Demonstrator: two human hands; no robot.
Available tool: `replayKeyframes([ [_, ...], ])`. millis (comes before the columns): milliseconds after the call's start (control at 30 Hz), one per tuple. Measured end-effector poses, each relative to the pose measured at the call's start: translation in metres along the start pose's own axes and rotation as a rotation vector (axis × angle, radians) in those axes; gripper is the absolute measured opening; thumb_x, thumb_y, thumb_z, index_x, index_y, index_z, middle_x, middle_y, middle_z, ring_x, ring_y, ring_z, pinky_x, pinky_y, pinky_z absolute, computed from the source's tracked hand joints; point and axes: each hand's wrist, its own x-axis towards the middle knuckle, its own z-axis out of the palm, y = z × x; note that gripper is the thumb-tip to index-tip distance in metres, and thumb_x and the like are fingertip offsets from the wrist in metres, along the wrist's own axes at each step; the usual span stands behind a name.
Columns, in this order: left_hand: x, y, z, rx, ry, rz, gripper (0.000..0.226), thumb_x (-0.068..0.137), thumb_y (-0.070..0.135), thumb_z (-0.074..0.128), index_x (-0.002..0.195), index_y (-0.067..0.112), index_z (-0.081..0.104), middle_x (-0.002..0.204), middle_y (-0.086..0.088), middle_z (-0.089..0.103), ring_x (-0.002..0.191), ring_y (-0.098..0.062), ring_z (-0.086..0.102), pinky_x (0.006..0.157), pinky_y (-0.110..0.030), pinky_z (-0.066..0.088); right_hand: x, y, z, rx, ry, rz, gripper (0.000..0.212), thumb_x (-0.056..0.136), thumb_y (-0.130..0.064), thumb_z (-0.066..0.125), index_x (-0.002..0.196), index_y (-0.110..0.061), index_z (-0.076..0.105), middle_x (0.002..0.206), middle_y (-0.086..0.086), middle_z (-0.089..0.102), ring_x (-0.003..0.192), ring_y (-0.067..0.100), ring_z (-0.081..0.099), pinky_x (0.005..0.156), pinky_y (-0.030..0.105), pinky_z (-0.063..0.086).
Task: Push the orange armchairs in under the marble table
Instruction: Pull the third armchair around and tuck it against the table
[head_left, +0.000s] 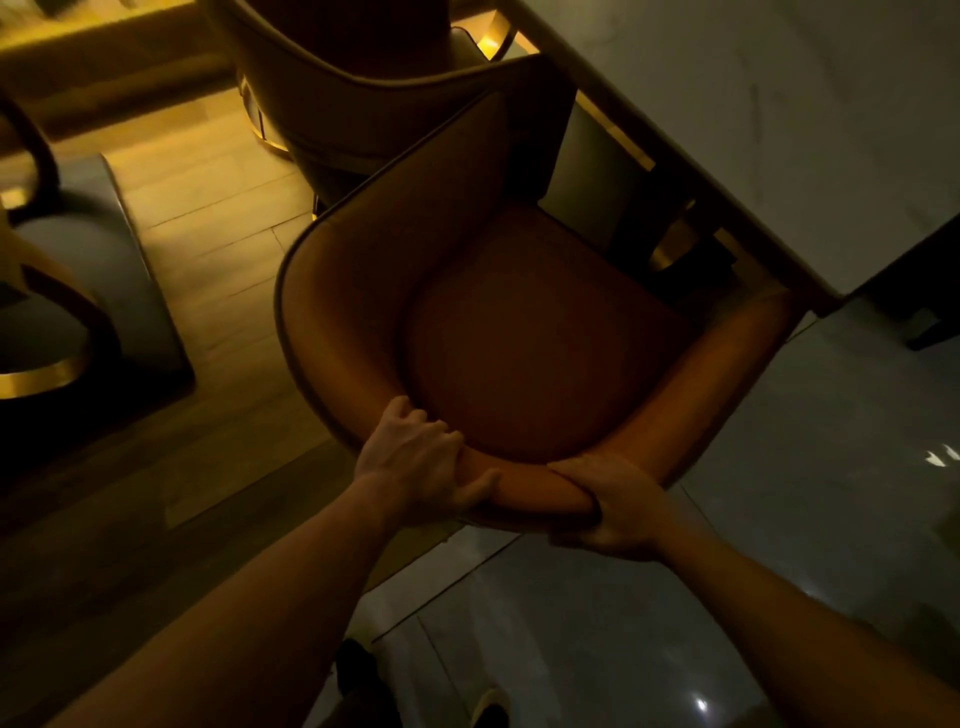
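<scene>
An orange armchair with a curved padded back stands in the dim middle of the view, its open front facing the marble table at the upper right. The seat's front edge lies close to the table's edge. My left hand grips the top of the backrest on its left. My right hand is clamped over the same backrest rim a little to the right. A second armchair stands beyond it along the table, its seat end hidden under the tabletop.
Another chair with a gold base stands at the left on a grey rug. Wooden floor runs left of the armchair, glossy grey tile to the right. A dark object sits at the right edge.
</scene>
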Motion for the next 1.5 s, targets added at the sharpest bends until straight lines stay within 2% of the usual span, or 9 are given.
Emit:
replayKeyframes([
  [100, 0.001, -0.004, 0.003, -0.039, 0.035, 0.012, 0.079, 0.083, 0.081, 0.006, 0.086, 0.027, 0.064, 0.088, 0.003, 0.070, 0.083, -0.018, 0.062, 0.093, -0.044, 0.036, 0.001, 0.019, -0.005, -0.162, -0.079, 0.008, 0.099, 0.066, -0.093, 0.044, 0.143, -0.031, 0.040, 0.143, -0.011, 0.050, 0.130, 0.014, 0.045, 0.112, 0.043, 0.029],
  [300, -0.002, -0.008, 0.009, -0.101, 0.168, 0.062, 0.064, 0.089, 0.071, 0.022, 0.078, 0.024, 0.064, 0.079, 0.002, 0.071, 0.073, -0.017, 0.065, 0.088, -0.038, 0.044, 0.001, 0.019, 0.005, -0.146, 0.134, -0.085, 0.089, 0.067, -0.085, 0.055, 0.128, -0.021, 0.060, 0.123, -0.002, 0.067, 0.107, 0.020, 0.065, 0.097, 0.042, 0.047],
  [533, -0.001, -0.018, 0.007, -0.084, 0.196, 0.110, 0.060, 0.088, 0.067, 0.029, 0.074, 0.023, 0.066, 0.074, 0.002, 0.070, 0.066, -0.016, 0.063, 0.083, -0.036, 0.046, 0.007, 0.015, 0.007, -0.195, 0.137, -0.071, 0.089, 0.068, -0.088, 0.050, 0.121, -0.018, 0.064, 0.114, 0.000, 0.071, 0.098, 0.021, 0.068, 0.091, 0.043, 0.051],
  [633, -0.002, -0.028, 0.007, -0.067, 0.171, 0.128, 0.060, 0.088, 0.067, 0.028, 0.076, 0.022, 0.068, 0.075, 0.002, 0.071, 0.068, -0.016, 0.065, 0.084, -0.035, 0.046, 0.011, 0.008, 0.010, -0.162, 0.106, -0.026, 0.095, 0.069, -0.093, 0.039, 0.122, -0.017, 0.064, 0.116, 0.001, 0.070, 0.099, 0.021, 0.067, 0.092, 0.044, 0.049],
  [867, -0.001, -0.077, 0.006, -0.058, 0.082, 0.154, 0.067, 0.086, 0.068, 0.016, 0.096, 0.027, 0.068, 0.099, 0.005, 0.073, 0.091, -0.014, 0.067, 0.097, -0.036, 0.040, 0.033, -0.030, 0.024, -0.115, 0.161, 0.047, 0.093, 0.069, -0.095, 0.037, 0.121, -0.022, 0.061, 0.113, -0.001, 0.069, 0.094, 0.020, 0.065, 0.087, 0.036, 0.049],
  [1100, 0.007, -0.131, -0.001, -0.045, 0.178, 0.210, 0.051, 0.085, 0.060, 0.033, 0.088, 0.025, 0.071, 0.089, 0.003, 0.074, 0.082, -0.017, 0.070, 0.090, -0.035, 0.048, 0.070, -0.058, 0.038, -0.095, 0.190, 0.092, 0.088, 0.070, -0.095, 0.037, 0.118, -0.024, 0.057, 0.108, -0.001, 0.067, 0.090, 0.020, 0.062, 0.083, 0.037, 0.048],
  [1233, 0.009, -0.136, -0.003, -0.052, 0.193, 0.213, 0.046, 0.085, 0.056, 0.038, 0.084, 0.024, 0.071, 0.085, 0.004, 0.074, 0.078, -0.017, 0.070, 0.087, -0.034, 0.048, 0.074, -0.057, 0.037, -0.095, 0.168, 0.047, 0.091, 0.072, -0.094, 0.038, 0.126, -0.022, 0.053, 0.116, 0.001, 0.065, 0.099, 0.021, 0.061, 0.091, 0.039, 0.047],
  [1333, 0.008, -0.136, -0.004, -0.068, 0.188, 0.212, 0.049, 0.085, 0.057, 0.035, 0.086, 0.024, 0.072, 0.088, 0.004, 0.074, 0.081, -0.016, 0.070, 0.088, -0.034, 0.047, 0.069, -0.038, 0.022, -0.082, 0.052, -0.045, 0.096, 0.073, -0.093, 0.038, 0.138, -0.023, 0.046, 0.130, 0.000, 0.059, 0.114, 0.020, 0.057, 0.103, 0.040, 0.041],
  [1500, 0.008, -0.137, 0.000, -0.077, 0.184, 0.209, 0.052, 0.085, 0.059, 0.034, 0.086, 0.024, 0.072, 0.090, 0.003, 0.075, 0.082, -0.017, 0.070, 0.089, -0.034, 0.046, 0.061, 0.007, -0.002, -0.359, -0.095, 0.015, 0.111, 0.058, -0.101, 0.029, 0.137, -0.026, 0.049, 0.132, -0.003, 0.055, 0.120, 0.022, 0.049, 0.109, 0.040, 0.027],
])
